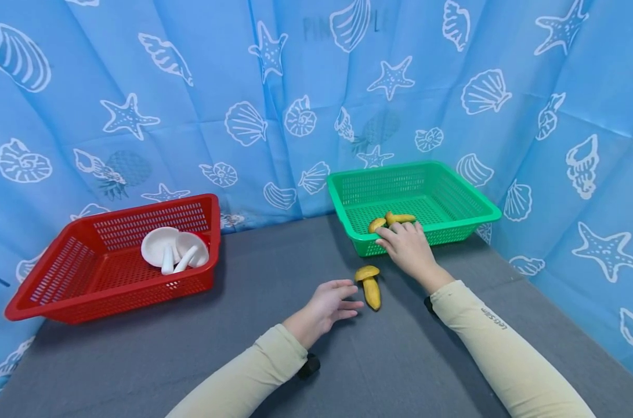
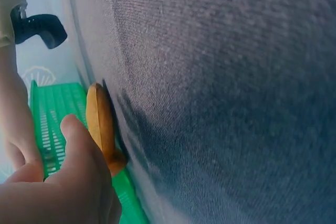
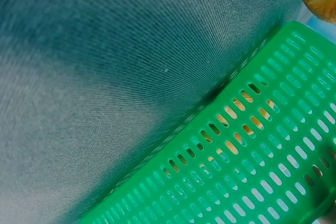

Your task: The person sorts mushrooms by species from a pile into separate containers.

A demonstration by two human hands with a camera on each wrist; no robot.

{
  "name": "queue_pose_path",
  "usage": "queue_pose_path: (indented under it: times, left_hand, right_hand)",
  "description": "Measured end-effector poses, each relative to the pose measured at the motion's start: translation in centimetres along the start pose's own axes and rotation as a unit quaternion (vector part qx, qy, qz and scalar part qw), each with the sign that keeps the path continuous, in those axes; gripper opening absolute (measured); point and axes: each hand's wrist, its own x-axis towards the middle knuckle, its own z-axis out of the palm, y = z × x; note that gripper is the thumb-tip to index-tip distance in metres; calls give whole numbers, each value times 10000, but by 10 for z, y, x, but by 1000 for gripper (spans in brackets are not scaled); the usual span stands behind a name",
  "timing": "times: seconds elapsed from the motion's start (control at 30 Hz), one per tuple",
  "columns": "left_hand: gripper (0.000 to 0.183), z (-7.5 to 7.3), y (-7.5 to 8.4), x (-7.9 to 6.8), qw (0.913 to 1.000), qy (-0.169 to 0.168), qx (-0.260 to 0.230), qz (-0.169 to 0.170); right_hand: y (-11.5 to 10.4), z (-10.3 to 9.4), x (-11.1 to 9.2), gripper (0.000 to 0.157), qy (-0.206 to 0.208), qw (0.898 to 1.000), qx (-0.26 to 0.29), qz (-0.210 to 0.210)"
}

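Note:
My left hand [image 1: 324, 307] hovers over the grey cloth, fingers spread, with fingertips beside a yellow-brown mushroom [image 1: 371, 287]. That mushroom lies cap away from me; in the left wrist view its stem [image 2: 100, 116] shows past the fingers. My right hand [image 1: 410, 249] reaches over the near rim of the green basket [image 1: 426, 227], its fingers loosely bent downward. Just past its fingertips are a yellow mushroom cap [image 1: 377, 224] and another yellow mushroom [image 1: 400, 217] inside the basket. Through the slots in the right wrist view, yellow mushroom parts [image 3: 244, 114] show low behind the wall.
A red basket [image 1: 138, 284] stands at the left, holding white mushrooms [image 1: 162, 247] and white spoon-like stems [image 1: 185, 258] at its right end. Grey cloth [image 1: 274, 249] covers the table between the baskets. A blue seashell curtain [image 1: 295, 69] hangs behind.

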Motion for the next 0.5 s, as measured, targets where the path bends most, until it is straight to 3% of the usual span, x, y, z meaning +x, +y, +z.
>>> queue_pose_path:
  times: [0.5]
  left_hand:
    - [43, 13, -5, 10, 9979, 197, 541, -286]
  right_hand:
    - [1, 1, 0, 30, 44, 10000, -38, -12]
